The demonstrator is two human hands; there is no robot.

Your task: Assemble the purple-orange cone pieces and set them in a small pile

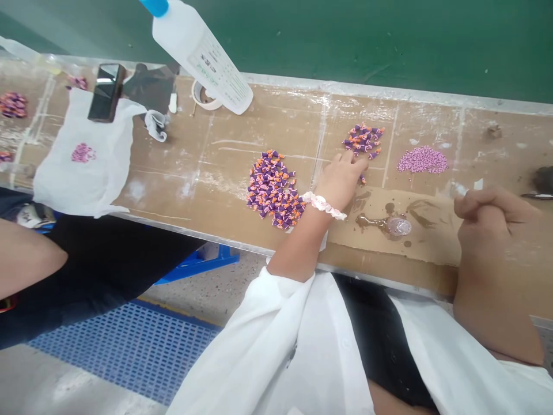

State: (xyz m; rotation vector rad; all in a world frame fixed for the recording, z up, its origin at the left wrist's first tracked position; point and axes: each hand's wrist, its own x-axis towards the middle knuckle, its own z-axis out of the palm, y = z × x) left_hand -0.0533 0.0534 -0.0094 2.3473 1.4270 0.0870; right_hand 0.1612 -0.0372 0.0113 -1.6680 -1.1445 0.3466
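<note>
My left hand point(341, 180), with a pale scrunchie point(324, 205) on its wrist, reaches to a small pile of purple-and-orange pieces point(363, 138). Its fingers are bent and close together at the pile's near edge; what is between the fingertips is hidden. One loose piece point(362, 180) lies right beside them. A larger pile of the same pieces point(274, 190) sits left of my wrist. My right hand point(486, 216) is raised at the right, its fingers closed, blurred. Whatever it holds cannot be made out. Tiny pink pieces point(422, 159) lie heaped between the hands.
A clear blob point(398, 226) rests amid wet stains on the cardboard. A white bottle point(203, 57) stands behind a tape roll point(203, 98). At left, a phone point(106, 92) lies on a white bag point(82, 167). Another person's limb point(28, 265) shows at far left.
</note>
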